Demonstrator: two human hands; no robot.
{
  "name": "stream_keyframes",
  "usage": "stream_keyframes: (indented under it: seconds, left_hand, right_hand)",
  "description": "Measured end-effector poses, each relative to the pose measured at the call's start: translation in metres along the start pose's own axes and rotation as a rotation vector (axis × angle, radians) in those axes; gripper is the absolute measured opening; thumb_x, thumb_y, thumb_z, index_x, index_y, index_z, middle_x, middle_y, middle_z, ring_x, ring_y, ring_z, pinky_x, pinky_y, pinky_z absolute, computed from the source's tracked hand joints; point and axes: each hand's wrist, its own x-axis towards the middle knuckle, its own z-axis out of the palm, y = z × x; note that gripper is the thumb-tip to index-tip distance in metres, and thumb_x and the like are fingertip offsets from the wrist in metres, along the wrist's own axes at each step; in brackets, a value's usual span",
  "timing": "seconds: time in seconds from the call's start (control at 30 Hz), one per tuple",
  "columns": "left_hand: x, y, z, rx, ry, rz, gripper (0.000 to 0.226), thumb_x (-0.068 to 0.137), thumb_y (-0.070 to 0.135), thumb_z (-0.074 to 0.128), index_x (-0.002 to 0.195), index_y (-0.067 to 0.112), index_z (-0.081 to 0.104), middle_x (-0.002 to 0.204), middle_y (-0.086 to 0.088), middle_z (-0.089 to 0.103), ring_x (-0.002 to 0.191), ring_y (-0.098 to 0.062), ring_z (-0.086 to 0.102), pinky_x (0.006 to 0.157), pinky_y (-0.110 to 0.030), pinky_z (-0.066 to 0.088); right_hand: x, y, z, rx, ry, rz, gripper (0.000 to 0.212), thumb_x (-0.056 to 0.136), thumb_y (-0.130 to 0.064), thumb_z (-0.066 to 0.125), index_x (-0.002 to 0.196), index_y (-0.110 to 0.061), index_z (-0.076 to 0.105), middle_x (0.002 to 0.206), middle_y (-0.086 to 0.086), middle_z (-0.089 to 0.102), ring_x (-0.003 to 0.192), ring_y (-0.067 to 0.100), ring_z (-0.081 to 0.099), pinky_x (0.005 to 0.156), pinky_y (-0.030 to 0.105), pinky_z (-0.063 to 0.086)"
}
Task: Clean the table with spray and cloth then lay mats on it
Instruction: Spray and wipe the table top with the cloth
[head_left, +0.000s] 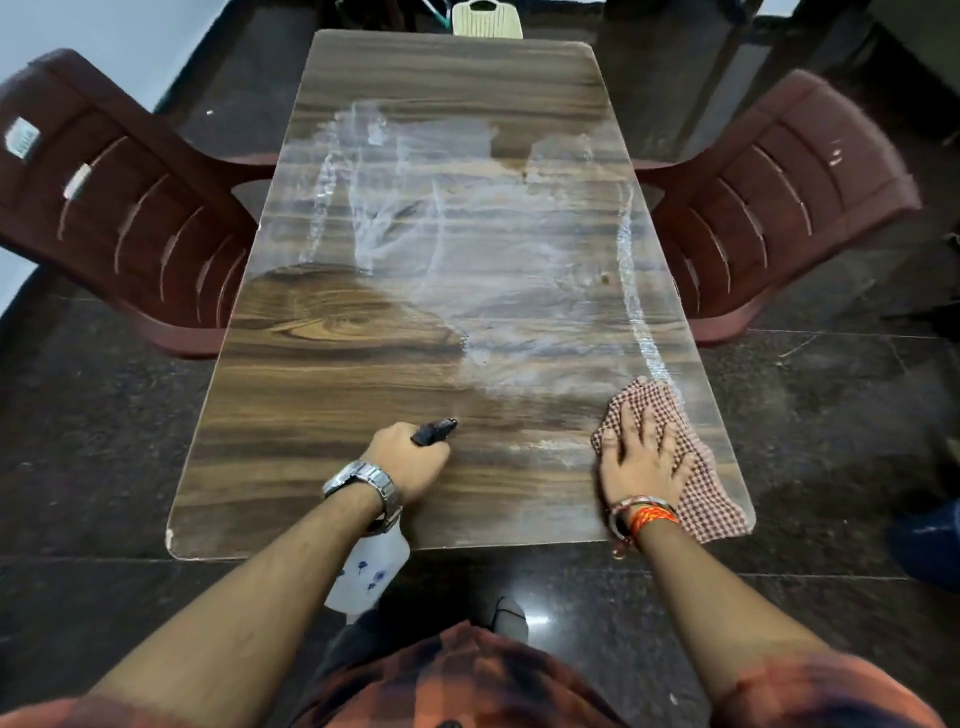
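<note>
Right hand (644, 462) flat atop checked cloth (696, 483)

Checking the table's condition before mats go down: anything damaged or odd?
The table is chipped white at its near left corner. White spray streaks smear the middle and right side, not yet wiped.

The worktop (332, 374) is smooth wood-grain laminate, filmed milky-wet ahead of the right grip (644, 460), which presses a woven checked cloth (714, 501). The left grip (410, 457) holds a white plastic spray bottle (371, 566). Beyond both grips, the chairs (130, 208) are moulded plastic; the floor (831, 426) is glossy stone.
</note>
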Motion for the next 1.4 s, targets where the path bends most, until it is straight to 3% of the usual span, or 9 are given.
stream_keyframes:
  seconds: [0.23, 0.47, 0.57, 0.7, 0.93, 1.07, 1.17, 1.33, 1.4]
  left_hand:
    - [-0.026, 0.004, 0.022, -0.029, 0.113, -0.074, 0.024, 0.084, 0.028, 0.055, 0.072, 0.009, 0.059, 0.071, -0.007, 0.064, 0.062, -0.024, 0.054, 0.053, -0.029, 0.035]
    - [-0.052, -0.038, -0.008, 0.021, 0.257, -0.165, 0.024, 0.086, 0.032, 0.057, 0.071, 0.013, 0.061, 0.074, -0.008, 0.064, 0.069, -0.029, 0.056, 0.054, -0.03, 0.034]
    - [-0.061, -0.053, -0.018, 0.017, 0.282, -0.19, 0.026, 0.089, 0.035, 0.056, 0.079, 0.012, 0.066, 0.07, -0.003, 0.059, 0.067, -0.026, 0.055, 0.059, -0.03, 0.037]
    - [-0.067, -0.067, -0.022, -0.005, 0.265, -0.231, 0.027, 0.085, 0.032, 0.057, 0.08, 0.007, 0.067, 0.07, -0.007, 0.063, 0.06, -0.023, 0.055, 0.052, -0.026, 0.036]
    - [-0.074, -0.073, -0.016, -0.089, 0.2, -0.172, 0.023, 0.086, 0.031, 0.055, 0.077, 0.012, 0.063, 0.072, -0.004, 0.063, 0.063, -0.021, 0.055, 0.053, -0.027, 0.034]
    - [-0.075, -0.078, -0.017, -0.099, 0.178, -0.14, 0.024, 0.085, 0.029, 0.055, 0.067, 0.012, 0.054, 0.068, -0.005, 0.06, 0.059, -0.023, 0.051, 0.052, -0.028, 0.032]
    - [-0.073, -0.078, -0.018, -0.088, 0.169, -0.12, 0.026, 0.085, 0.027, 0.054, 0.064, 0.012, 0.047, 0.064, -0.005, 0.057, 0.058, -0.025, 0.049, 0.052, -0.029, 0.031]
    - [-0.067, -0.068, -0.018, -0.057, 0.141, -0.067, 0.028, 0.086, 0.028, 0.053, 0.064, 0.011, 0.052, 0.064, -0.006, 0.059, 0.056, -0.023, 0.048, 0.05, -0.027, 0.031]
    - [-0.063, -0.058, -0.018, -0.047, 0.135, -0.024, 0.029, 0.087, 0.029, 0.052, 0.064, 0.011, 0.054, 0.064, -0.005, 0.06, 0.057, -0.021, 0.049, 0.05, -0.027, 0.031]
  right_hand:
    - [-0.016, -0.039, 0.011, 0.007, -0.004, -0.07, 0.055, 0.097, -0.052, 0.017, 0.149, -0.044, 0.003, 0.16, -0.01, 0.001, 0.147, 0.026, -0.003, 0.115, 0.055, -0.007]
    - [-0.097, -0.16, 0.049, -0.091, -0.207, -0.898, 0.052, 0.096, -0.049, 0.028, 0.147, -0.042, 0.022, 0.159, -0.011, 0.015, 0.147, 0.028, 0.004, 0.113, 0.054, -0.01]
    - [-0.122, -0.17, 0.06, -0.14, -0.25, -1.075, 0.051, 0.097, -0.049, 0.025, 0.148, -0.042, 0.02, 0.159, -0.012, 0.011, 0.147, 0.024, 0.0, 0.114, 0.053, -0.011]
    - [-0.116, -0.132, 0.053, -0.101, -0.167, -0.96, 0.05, 0.096, -0.052, 0.024, 0.146, -0.045, 0.022, 0.157, -0.014, 0.018, 0.147, 0.02, 0.008, 0.114, 0.05, -0.008]
    - [-0.077, -0.026, 0.029, -0.046, 0.008, -0.21, 0.056, 0.094, -0.054, 0.017, 0.149, -0.044, 0.01, 0.159, -0.012, 0.009, 0.147, 0.021, 0.005, 0.116, 0.05, -0.004]
    - [-0.091, -0.029, 0.03, 0.057, 0.025, 0.076, 0.054, 0.098, -0.047, 0.022, 0.15, -0.039, 0.008, 0.161, -0.007, 0.004, 0.147, 0.026, 0.0, 0.116, 0.054, -0.001]
    - [-0.119, -0.07, 0.044, 0.03, 0.012, -0.033, 0.054, 0.098, -0.047, 0.021, 0.15, -0.038, 0.012, 0.16, -0.005, 0.008, 0.147, 0.03, 0.004, 0.115, 0.054, -0.003]
    - [-0.167, -0.122, 0.064, -0.1, -0.147, -0.643, 0.054, 0.096, -0.05, 0.021, 0.148, -0.042, 0.017, 0.159, -0.008, 0.013, 0.147, 0.028, 0.005, 0.114, 0.05, -0.007]
    - [-0.161, -0.122, 0.061, -0.122, -0.183, -0.788, 0.052, 0.096, -0.051, 0.021, 0.148, -0.045, 0.015, 0.159, -0.011, 0.013, 0.147, 0.025, 0.006, 0.114, 0.047, -0.008]
